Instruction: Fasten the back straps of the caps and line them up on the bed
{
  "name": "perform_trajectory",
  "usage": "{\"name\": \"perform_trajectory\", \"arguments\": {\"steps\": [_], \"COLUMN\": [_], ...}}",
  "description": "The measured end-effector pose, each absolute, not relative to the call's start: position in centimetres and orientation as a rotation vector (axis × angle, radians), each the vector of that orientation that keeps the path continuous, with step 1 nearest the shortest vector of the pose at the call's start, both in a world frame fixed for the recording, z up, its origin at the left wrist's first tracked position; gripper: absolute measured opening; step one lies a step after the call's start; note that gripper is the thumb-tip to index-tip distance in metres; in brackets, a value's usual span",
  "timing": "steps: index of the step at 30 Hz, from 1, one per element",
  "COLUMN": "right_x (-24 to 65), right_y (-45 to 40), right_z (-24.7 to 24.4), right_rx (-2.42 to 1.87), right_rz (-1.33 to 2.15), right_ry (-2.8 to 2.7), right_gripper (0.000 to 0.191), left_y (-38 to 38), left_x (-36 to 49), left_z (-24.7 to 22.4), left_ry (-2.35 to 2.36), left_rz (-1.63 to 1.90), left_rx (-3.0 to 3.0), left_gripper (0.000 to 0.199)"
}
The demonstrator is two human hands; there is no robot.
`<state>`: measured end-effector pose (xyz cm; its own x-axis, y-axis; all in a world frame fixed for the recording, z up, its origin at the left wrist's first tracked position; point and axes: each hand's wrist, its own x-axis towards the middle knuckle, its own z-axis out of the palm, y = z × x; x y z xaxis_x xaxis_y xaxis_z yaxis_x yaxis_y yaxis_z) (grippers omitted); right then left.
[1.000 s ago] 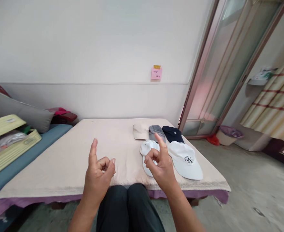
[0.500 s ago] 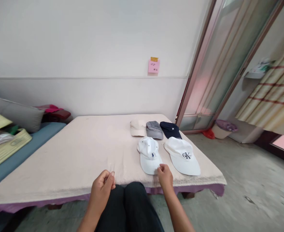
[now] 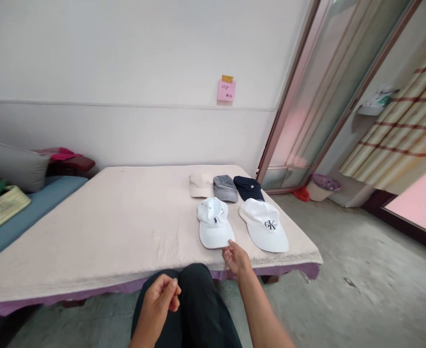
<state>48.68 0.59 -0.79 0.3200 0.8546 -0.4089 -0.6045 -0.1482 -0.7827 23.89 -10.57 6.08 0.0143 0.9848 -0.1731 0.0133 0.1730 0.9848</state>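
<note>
My right hand [image 3: 236, 257] is at the front edge of a white baseball cap [image 3: 216, 224] with a small dark-blue emblem. Its thumb lies on the brim and the other fingers curl below, gripping the brim's edge. The cap rests on the bed, brim toward me. My left hand [image 3: 164, 295] is loosely closed above my lap, with nothing visible in it. To the right of the gripped cap lies a white cap with dark letters [image 3: 265, 226]. Behind them are a beige cap [image 3: 201, 186], a grey cap [image 3: 225, 188] and a navy cap [image 3: 248, 187] in a row.
The caps lie on a bed with a pale cover [image 3: 126, 217]. A grey pillow [image 3: 13, 164] and a yellow patterned item [image 3: 8, 208] are at the left. A pink note [image 3: 226, 90] is taped to the wall. A waste bin [image 3: 320, 187] stands on the floor at right.
My right hand has turned, its fingers now curled under the brim. My left hand has dropped from the bed's edge to over my lap. The view has shifted slightly; the caps keep their arrangement.
</note>
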Motion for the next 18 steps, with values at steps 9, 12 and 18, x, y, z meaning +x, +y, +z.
{"name": "perform_trajectory", "arguments": {"steps": [9,12,18], "right_x": [46.4,45.4,43.2], "right_y": [-2.4,-4.4,-5.8], "right_z": [2.0,3.0,3.6], "right_rx": [-0.716,-0.589,-0.557], "right_rz": [1.526,1.661,1.856], "right_ry": [-0.38,-0.507,-0.699], "right_gripper": [0.022,0.035,0.044], "left_y": [-9.5,-7.7,-4.7], "left_x": [23.6,23.0,21.3], "left_z": [6.6,7.8,13.2], "left_ry": [1.015,0.846,0.659], "left_rz": [1.067,1.096,1.346], "left_rx": [0.434,0.302,0.362], "left_gripper": [0.031,0.042,0.047]}}
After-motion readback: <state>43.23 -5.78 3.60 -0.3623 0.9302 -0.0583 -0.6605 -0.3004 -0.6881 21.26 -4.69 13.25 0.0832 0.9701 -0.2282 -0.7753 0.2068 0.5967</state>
